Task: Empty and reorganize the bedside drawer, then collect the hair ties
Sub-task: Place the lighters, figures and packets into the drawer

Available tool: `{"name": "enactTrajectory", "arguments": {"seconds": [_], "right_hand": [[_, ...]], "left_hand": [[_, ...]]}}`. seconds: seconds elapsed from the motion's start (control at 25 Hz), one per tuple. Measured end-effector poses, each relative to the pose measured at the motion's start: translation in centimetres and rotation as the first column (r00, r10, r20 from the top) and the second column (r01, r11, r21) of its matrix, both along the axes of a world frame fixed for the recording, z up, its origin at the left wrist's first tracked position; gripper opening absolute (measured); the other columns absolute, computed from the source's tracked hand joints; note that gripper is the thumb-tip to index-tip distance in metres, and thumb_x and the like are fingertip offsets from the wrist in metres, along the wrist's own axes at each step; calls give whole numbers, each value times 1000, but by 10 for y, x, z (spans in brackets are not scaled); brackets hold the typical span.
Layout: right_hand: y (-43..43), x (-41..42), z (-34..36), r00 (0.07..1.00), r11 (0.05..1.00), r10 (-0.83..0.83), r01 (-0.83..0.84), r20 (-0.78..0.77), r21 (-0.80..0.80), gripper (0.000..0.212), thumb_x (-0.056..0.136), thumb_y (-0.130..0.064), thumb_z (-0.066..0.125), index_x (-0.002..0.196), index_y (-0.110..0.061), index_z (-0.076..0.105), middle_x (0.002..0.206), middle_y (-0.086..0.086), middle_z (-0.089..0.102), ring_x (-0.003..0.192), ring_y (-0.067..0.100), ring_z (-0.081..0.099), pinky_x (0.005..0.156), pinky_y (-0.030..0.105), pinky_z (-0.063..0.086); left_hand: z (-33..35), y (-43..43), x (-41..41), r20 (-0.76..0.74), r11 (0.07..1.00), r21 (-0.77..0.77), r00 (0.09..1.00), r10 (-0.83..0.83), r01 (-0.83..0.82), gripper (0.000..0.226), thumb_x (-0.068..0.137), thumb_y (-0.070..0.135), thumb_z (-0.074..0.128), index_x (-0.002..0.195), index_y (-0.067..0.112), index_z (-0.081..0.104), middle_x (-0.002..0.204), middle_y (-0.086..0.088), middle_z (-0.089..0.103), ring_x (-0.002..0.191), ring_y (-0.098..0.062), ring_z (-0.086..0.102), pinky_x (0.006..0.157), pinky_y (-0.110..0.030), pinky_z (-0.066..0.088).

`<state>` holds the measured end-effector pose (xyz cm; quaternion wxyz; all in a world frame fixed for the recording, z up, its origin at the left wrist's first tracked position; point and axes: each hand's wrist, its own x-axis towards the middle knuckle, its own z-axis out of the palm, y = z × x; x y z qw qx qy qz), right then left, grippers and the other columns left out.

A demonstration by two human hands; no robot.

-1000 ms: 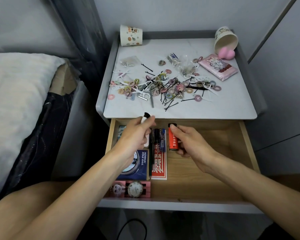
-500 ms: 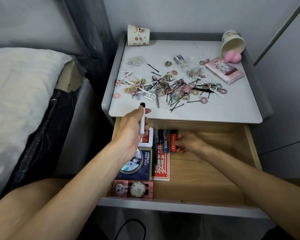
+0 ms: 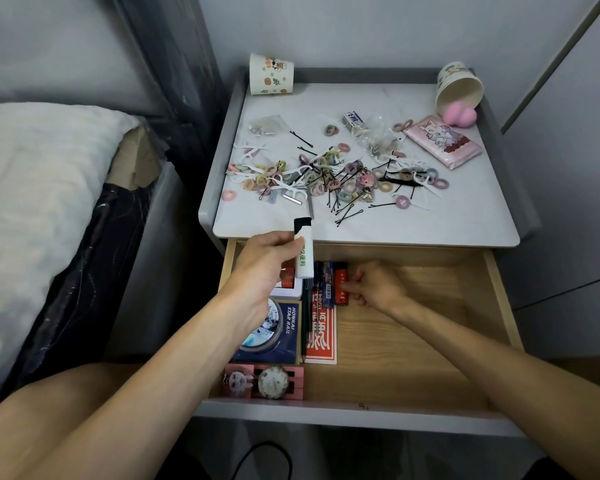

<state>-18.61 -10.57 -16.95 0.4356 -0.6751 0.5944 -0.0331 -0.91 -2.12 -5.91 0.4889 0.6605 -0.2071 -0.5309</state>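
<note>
Head view. At the drawer's (image 3: 413,323) back-left corner both hands are at work. My left hand (image 3: 267,258) is clenched round a white lighter (image 3: 303,251), held above the drawer's back edge with its black cap at 12 o'clock and its base at 6 o'clock. My right hand (image 3: 378,284) pinches a red lighter (image 3: 341,287) by its right side. The red lighter lies on the drawer floor, touching a blue lighter (image 3: 327,284) at its 9 o'clock.

Governing relation: the lighter row lies at 4 o'clock from my left hand, just below it. All long axes run 12 to 6, so the white lighter already lines up with the row. I judge that it goes down beside them. The left hand is nearer.

The hair ties (image 3: 326,174) lie scattered on the tabletop (image 3: 395,230) at 12 o'clock from both hands, tangled with black hairpins (image 3: 347,213), none yet collected.

Limits of view: my left hand covers a red-and-white item beneath it. The tabletop's front edge shades the drawer's rear wall. I cannot tell whether the red lighter is lifted or resting.
</note>
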Motion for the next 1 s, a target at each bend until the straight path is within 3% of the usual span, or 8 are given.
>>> {"name": "enactTrajectory", "arguments": {"seconds": [0.08,0.24,0.44,0.48,0.56,0.64,0.84,1.0], "right_hand": [[7,-2,22,999,998,10,-7,44,-63,23,92,-26,68,73,-15,63,60,-2,63,53,10,55,55,25,42],[35,-6,85,800,948,-188,-4,570,319,32,97,-32,59,104,-3,69,85,6,71,68,15,59,57,22,44],[53,-5,90,822,971,-96,-48,562,235,19,91,-15,68,106,-3,68,86,4,72,68,10,60,56,19,45],[53,-8,85,846,970,-102,-32,523,242,17,91,-15,68,105,-5,69,85,2,73,66,7,60,54,17,44],[47,-19,72,902,965,-156,51,403,258,8,91,-15,68,97,-10,71,74,-5,71,58,3,56,49,12,40],[36,-30,53,915,937,-267,173,302,304,6,91,-14,68,88,-9,70,63,-5,65,48,2,50,42,12,36],[11,-21,13,943,933,-282,227,177,278,11,92,-11,67,82,-7,65,70,9,66,52,12,56,49,23,47],[4,-10,-1,955,956,-250,218,160,194,21,91,-12,68,72,-10,62,60,7,64,50,15,58,52,27,50]], "left_hand": [[1,2,-1,55,998,2,996,-67,67,8,91,8,67,97,5,71,84,-7,73,74,-17,60,64,-27,46],[1,5,-7,95,978,-2,974,-206,207,3,89,2,68,87,3,70,68,-3,68,61,-10,60,60,-22,52],[0,11,-12,178,932,52,915,-363,359,9,91,12,68,93,3,69,76,-10,71,64,-14,69,68,-28,60],[0,11,-6,367,904,132,827,-425,406,15,94,21,66,97,8,71,81,-9,73,70,-16,70,72,-32,61],[1,13,11,789,876,344,402,-464,337,26,98,38,56,103,17,72,92,-6,73,86,-24,69,74,-37,55],[6,16,23,901,897,421,50,-431,131,31,99,37,48,106,13,67,103,-13,70,96,-35,64,71,-34,43],[-3,12,23,818,822,558,92,-568,118,34,100,30,45,117,3,58,119,-19,61,109,-40,58,76,-36,35],[-8,13,22,805,793,590,-38,-592,150,30,100,29,46,113,6,61,117,-15,62,107,-38,61,75,-36,39]]}}
